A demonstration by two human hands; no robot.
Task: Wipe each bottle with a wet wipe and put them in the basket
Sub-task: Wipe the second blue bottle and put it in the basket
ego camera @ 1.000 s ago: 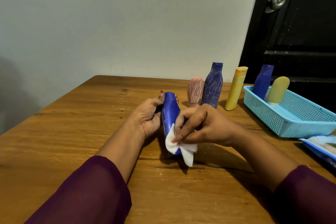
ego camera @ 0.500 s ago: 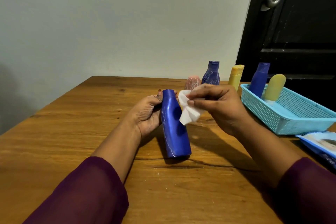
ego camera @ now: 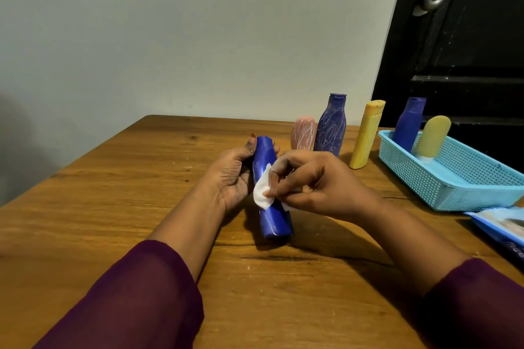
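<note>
**Clerk:** Grip first?

**Checker:** Left hand (ego camera: 232, 176): fingers and thumb curled round the upper part of a blue bottle (ego camera: 273, 221), holding it. Right hand (ego camera: 317, 187): fingertips pinching a white wet wipe (ego camera: 262, 191) and pressing it against the middle of that bottle.

**Clerk:** Item, bottle in hand. Condition and place?

**Checker:** Solid royal blue and slim, with faint white scribble lines near the end closest to the person. It is tilted, with that near end down at the wooden table (ego camera: 113, 193) and the far end by the left thumb. It lies well to the left of the basket (ego camera: 425, 181), outside it.

**Clerk:** Bottle count?

**Checker:** Six.
- One in hand.
- Three upright on the table in a row left of the basket: a yellow bottle (ego camera: 365, 136) just beside it, then a dark blue scribbled bottle (ego camera: 331, 127), then a pink scribbled bottle (ego camera: 303, 133) farthest from it.
- Two inside the basket at its far end: a blue bottle (ego camera: 408, 125) and a pale yellow bottle (ego camera: 432, 136) standing cap down.

**Clerk:** Other items?

**Checker:**
- One basket, light blue plastic mesh.
- One wet wipe in use.
- One wipes packet (ego camera: 504, 227), blue and white, just in front of the basket and partly cut off by the frame edge.
- Two hands, with maroon sleeves.
</note>
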